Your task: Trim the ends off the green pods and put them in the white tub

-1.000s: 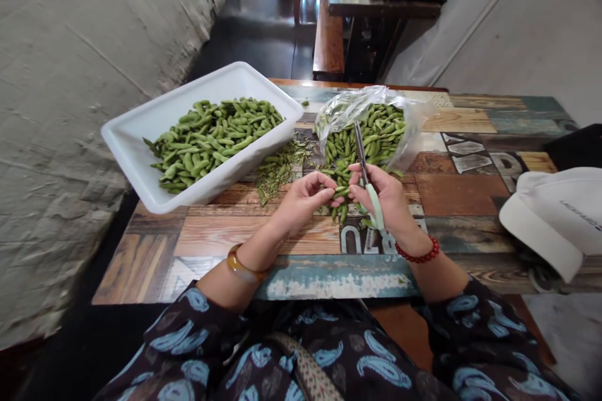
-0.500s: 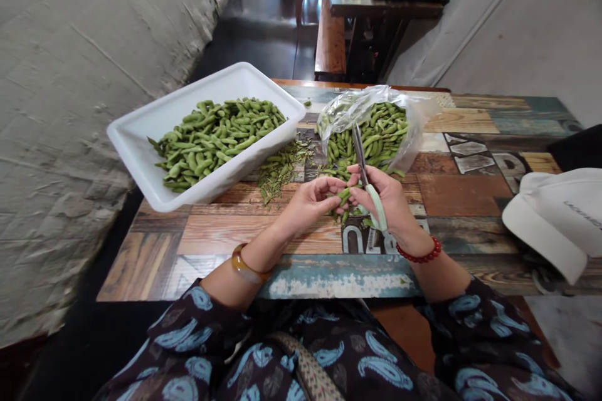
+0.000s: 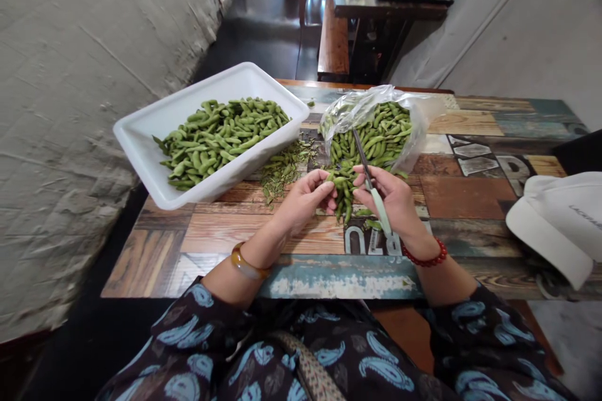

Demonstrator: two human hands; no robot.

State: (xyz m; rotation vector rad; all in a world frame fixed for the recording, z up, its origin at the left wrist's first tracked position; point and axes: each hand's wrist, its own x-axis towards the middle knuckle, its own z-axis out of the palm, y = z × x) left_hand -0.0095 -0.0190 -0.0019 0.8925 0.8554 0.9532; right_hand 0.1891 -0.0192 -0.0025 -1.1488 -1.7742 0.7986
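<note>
My right hand [image 3: 392, 197] is closed on a pair of scissors [image 3: 380, 208] with pale green handles, and the blades point away over the bagged pods. My left hand [image 3: 308, 197] has its fingers curled and its thumb pressed in. Its fingertips are beside loose green soybean pods [image 3: 345, 191], and whether one is pinched there I cannot make out. Between and beyond my hands, more pods spill from a clear plastic bag [image 3: 416, 131]. A white plastic tub [image 3: 155, 185] to the left holds a large heap of soybean pods [image 3: 221, 138].
Green trimmings [image 3: 282, 172] lie in a pile against the tub's right side. A white cap [image 3: 550, 219] rests at the table's right. The patchwork wooden table [image 3: 263, 232] ends close to my body. Farther off are a bench [image 3: 333, 41] and another table [image 3: 348, 6].
My hands have moved apart; before, they met at a pod. The scissors have tilted slightly, still in my right hand. The whole view has shifted a little.
</note>
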